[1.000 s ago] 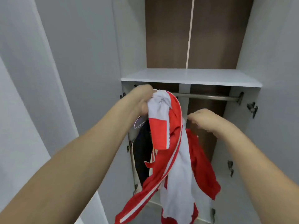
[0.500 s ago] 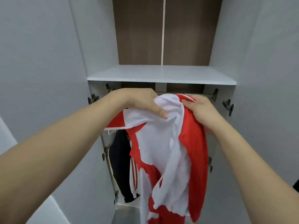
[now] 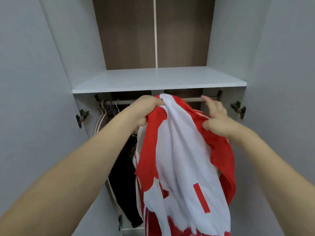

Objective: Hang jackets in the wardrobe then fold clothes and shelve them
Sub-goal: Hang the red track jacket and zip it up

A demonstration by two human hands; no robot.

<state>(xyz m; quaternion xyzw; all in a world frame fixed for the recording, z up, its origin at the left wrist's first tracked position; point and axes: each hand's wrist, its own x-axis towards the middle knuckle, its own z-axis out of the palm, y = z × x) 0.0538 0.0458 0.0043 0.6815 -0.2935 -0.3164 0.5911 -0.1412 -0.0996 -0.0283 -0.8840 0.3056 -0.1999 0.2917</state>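
Jacket (image 3: 184, 159) top bunched in both hands' fingers (image 3: 207, 124)

A tall open wardrobe with pale grey side panels (image 3: 56, 68) fills the view. Its far back wall is dark brown wood-grain board (image 3: 127, 33), split by a thin pale vertical strip (image 3: 155, 31). A white flat shelf (image 3: 158, 79) spans the width. Metal door hinges sit on the left (image 3: 81, 116) and right (image 3: 238, 109) panels just below it. The light is soft and even.
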